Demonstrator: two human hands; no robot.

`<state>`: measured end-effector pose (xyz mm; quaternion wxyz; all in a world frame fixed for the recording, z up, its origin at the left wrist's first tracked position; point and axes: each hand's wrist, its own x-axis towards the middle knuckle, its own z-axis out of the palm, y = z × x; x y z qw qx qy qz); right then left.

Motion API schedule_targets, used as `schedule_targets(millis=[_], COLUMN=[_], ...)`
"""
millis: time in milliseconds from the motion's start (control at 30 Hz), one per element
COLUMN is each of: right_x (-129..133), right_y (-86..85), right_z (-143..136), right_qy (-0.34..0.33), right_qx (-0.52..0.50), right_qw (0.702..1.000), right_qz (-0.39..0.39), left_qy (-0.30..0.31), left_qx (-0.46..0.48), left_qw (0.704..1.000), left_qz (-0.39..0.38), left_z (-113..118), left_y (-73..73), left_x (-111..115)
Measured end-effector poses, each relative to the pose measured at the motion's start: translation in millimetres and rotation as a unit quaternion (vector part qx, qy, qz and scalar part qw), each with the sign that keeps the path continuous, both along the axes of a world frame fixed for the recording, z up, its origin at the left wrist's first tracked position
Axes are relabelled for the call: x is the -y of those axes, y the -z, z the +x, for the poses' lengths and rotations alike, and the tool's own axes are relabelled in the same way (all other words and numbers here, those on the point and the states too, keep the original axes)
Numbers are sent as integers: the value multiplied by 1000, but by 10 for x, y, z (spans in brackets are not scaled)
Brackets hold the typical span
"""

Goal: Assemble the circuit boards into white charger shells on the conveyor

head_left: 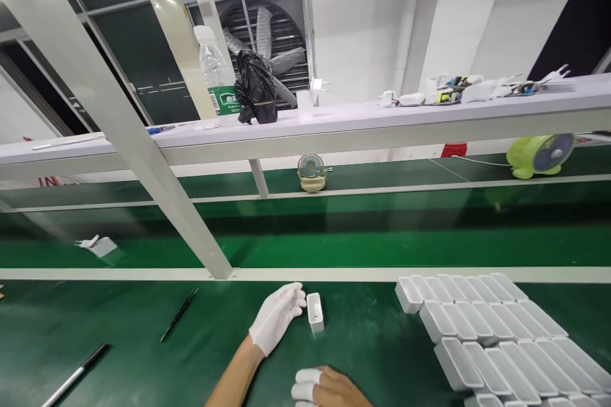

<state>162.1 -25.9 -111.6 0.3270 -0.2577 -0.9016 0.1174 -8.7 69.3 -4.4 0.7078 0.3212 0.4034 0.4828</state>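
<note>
A small white open-topped plastic housing (315,313) stands on the green bench surface, with its inside facing up toward me. Just left of it is my left hand (279,318) in a white glove, fingers stretched out and nearly touching the housing's side. I cannot tell whether they make contact. My right hand (329,388), with white covers on its fingers, is low at the bottom edge of the view. Its fingers are curled and pressed together, and whatever they may hold is hidden.
Rows of white plastic housings (496,324) fill the right side of the bench. At left lie a black pen-like tool (179,314) and a marker (76,374). A moving-line-like green strip (382,248) runs behind a metal frame post (167,184). A shelf (344,123) spans above.
</note>
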Motion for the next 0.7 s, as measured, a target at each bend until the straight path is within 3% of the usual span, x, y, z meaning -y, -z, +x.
schedule_targets(millis=[100, 200, 367, 500, 700], right_x=[15, 60, 148, 145, 113], right_y=[-339, -609, -824, -803, -460], right_z=[141, 207, 178, 139, 127], right_qy=[-35, -29, 10, 13, 35], right_qx=[17, 39, 45, 47, 37], right_qw=[999, 998, 998, 997, 993], right_qz=[10, 48, 39, 56, 102], left_qy=[0, -2, -20, -21, -4], left_qx=[10, 26, 40, 43, 68], left_qw=[1000, 1000, 999, 999, 998], left_qz=[-1, 1, -6, -11, -7], left_z=[9, -1, -23, -36, -14], left_y=[-20, -5, 34, 62, 138], left_x=[10, 23, 52, 38, -100])
